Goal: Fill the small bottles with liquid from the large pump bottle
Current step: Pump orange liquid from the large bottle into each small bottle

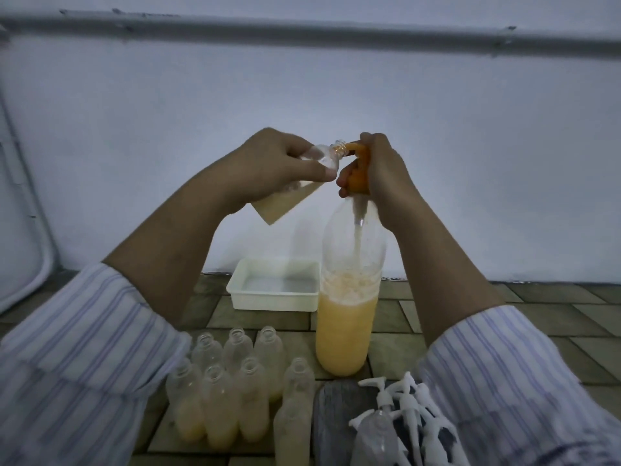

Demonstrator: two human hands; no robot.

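A tall clear pump bottle (347, 297) stands on the tiled surface, about half full of yellow-orange liquid. Its orange pump head (358, 178) is gripped by my right hand (379, 176), fingers curled round it. My left hand (275, 166) holds a small clear bottle (295, 196) tilted, its open neck against the orange spout. Pale yellow liquid sits in the lower part of that small bottle. Several more small open bottles (235, 398) stand in a group at the front, most partly filled with the same liquid.
A white rectangular tray (274, 299) sits behind the group, left of the pump bottle. White pump caps (403, 408) and a clear bottle lie at the front right. A pale wall with a horizontal pipe (302, 28) rises behind.
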